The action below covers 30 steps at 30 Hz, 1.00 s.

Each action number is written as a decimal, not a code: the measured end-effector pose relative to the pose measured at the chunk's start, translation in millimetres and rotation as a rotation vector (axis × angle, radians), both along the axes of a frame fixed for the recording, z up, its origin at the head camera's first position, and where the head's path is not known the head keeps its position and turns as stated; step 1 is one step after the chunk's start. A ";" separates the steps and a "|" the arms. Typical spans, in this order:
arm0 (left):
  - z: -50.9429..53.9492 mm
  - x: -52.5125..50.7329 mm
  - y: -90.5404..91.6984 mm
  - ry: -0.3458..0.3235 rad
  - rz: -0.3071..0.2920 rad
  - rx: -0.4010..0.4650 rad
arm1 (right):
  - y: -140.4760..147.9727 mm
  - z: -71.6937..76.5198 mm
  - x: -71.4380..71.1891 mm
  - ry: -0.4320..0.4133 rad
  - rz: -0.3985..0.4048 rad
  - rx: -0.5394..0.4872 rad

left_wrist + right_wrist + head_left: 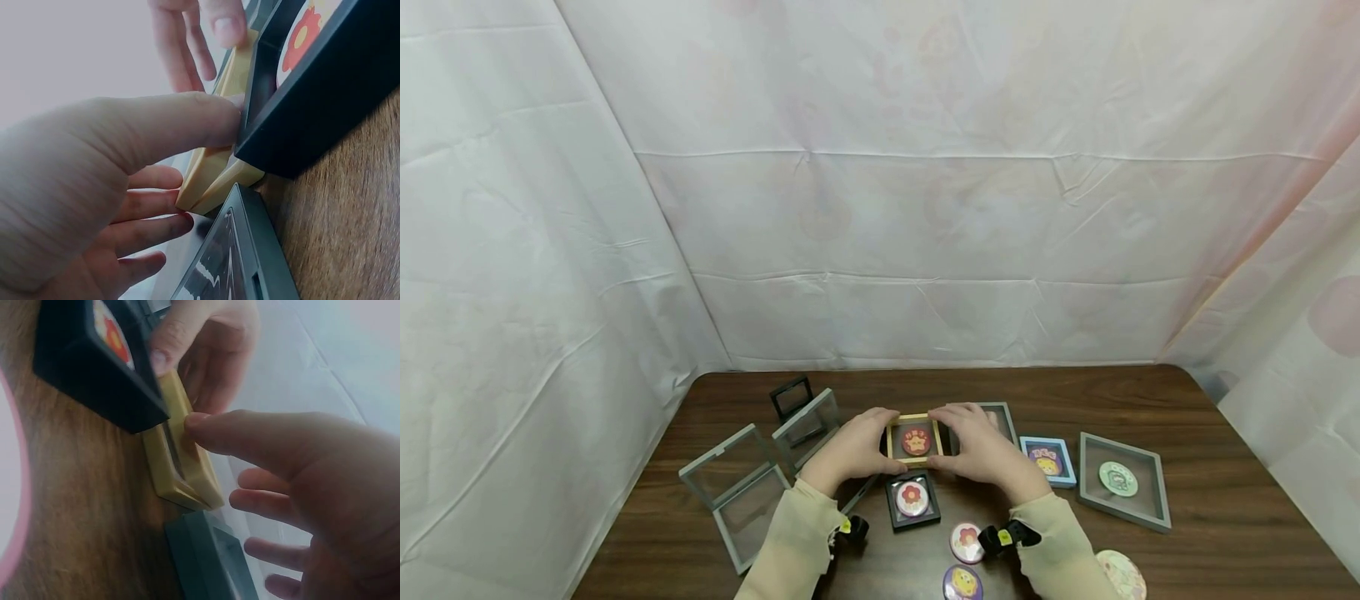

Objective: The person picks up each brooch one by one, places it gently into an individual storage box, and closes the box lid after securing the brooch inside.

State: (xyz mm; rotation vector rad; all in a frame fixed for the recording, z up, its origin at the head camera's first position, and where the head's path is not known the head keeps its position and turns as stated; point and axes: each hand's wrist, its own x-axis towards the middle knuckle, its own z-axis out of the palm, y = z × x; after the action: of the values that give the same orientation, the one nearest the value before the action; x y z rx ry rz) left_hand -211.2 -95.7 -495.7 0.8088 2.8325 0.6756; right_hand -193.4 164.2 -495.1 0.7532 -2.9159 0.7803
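Observation:
Between my two hands is a small yellow display frame (914,461) with a red round badge (916,442) showing in it. Its two halves stand slightly apart along one side in both wrist views. My left hand (856,450) grips the left side, thumb at the near edge and fingers behind. On the right side, my right hand (977,446) holds the frame with its thumb on the near edge (187,434) and a fingertip at the far corner. Just in front lies a black frame (913,522) with a red-flower badge (912,498).
Open grey frames (724,517) and a black frame (792,385) stand at left. At right are a grey frame (1009,421), a blue frame (1070,479) and a grey frame with a green badge (1118,479). Loose badges (966,542) lie near my right wrist.

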 end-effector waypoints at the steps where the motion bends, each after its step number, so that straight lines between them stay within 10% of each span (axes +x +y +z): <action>1: -0.1 -0.2 -0.2 -0.002 -0.002 0.000 | -0.5 -0.3 0.3 -0.001 -0.001 0.007; 30: 2.6 0.5 -4.7 -0.060 0.017 0.009 | 0.9 -3.6 1.1 -0.023 -0.022 0.052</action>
State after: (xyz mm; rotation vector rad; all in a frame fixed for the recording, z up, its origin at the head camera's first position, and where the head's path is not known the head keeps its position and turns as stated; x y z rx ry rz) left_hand -210.7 -100.5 -493.0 0.7531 2.7877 0.7032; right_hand -192.3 165.0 -498.8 0.7191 -2.9703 0.7190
